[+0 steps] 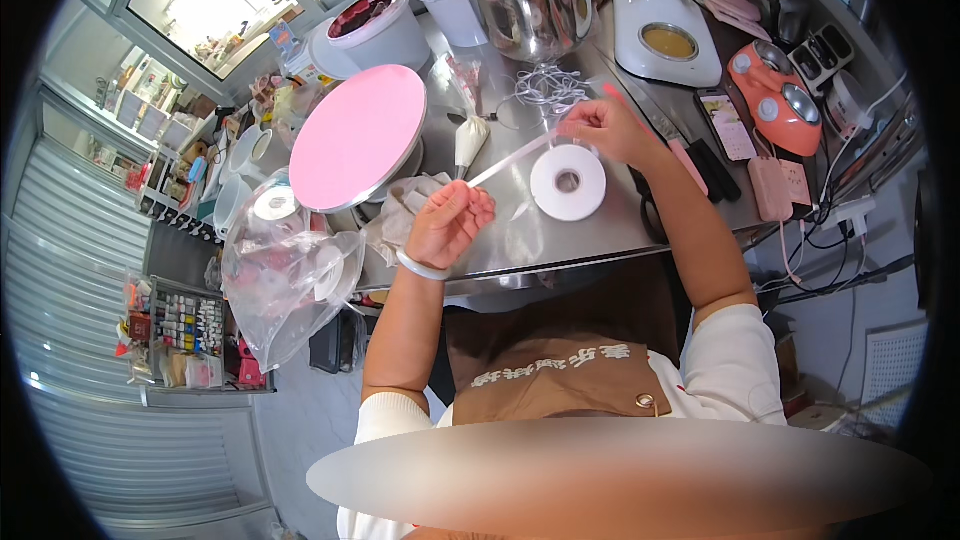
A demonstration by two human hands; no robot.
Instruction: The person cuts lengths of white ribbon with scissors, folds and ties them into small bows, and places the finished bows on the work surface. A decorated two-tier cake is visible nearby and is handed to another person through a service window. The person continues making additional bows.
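A narrow white strip (513,158) is stretched between my two hands above the steel table. My left hand (448,223), with a pale bangle at the wrist, pinches the strip's lower end. At its upper end my right hand (602,124) grips it between thumb and fingers. Below that hand a roll of white tape or ribbon (568,182) lies flat on the table. Left of the strip lies a piping bag of cream (471,139) with a metal tip. A pink round board (358,138) rests tilted on a stand, with a crumpled cloth (405,211) beside it.
Tangled silvery wire (551,88) lies behind the roll. At the back stand a steel mixing bowl (525,0), white tubs (382,41) and a white mixer (664,34). On the right are a phone (726,125) and an orange device (776,101). A clear plastic bag (289,277) hangs at the left edge.
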